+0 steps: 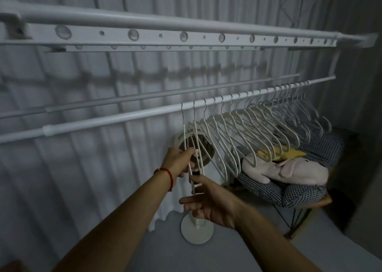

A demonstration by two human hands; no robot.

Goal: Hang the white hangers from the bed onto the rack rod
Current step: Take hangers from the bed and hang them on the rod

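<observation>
Curtained wall behind, the rack rod (124, 117) carries many white hangers (258, 127) toward two o'clock; my left hand (179, 160) grips the newest hanger (191, 158), my right hand (208, 203) pinches its bottom.

White everywhere up here: the rack rod (115, 120) is white, and the hangers (248, 127) strung along it are white with silvery metal hooks. Behind the rod, the curtain (82, 81) shows pale grey-white in vertical folds. Below the rod, the fan (195, 147) has a white ring around a dark brown grille, on a white round base. Right of the fan, the chair cushion (306, 193) is a fine navy-and-white check. On it lies a pale pink plush toy (289, 170), with a yellow one (293, 153) just behind. There's a red string bracelet (167, 175) on the left wrist.
</observation>
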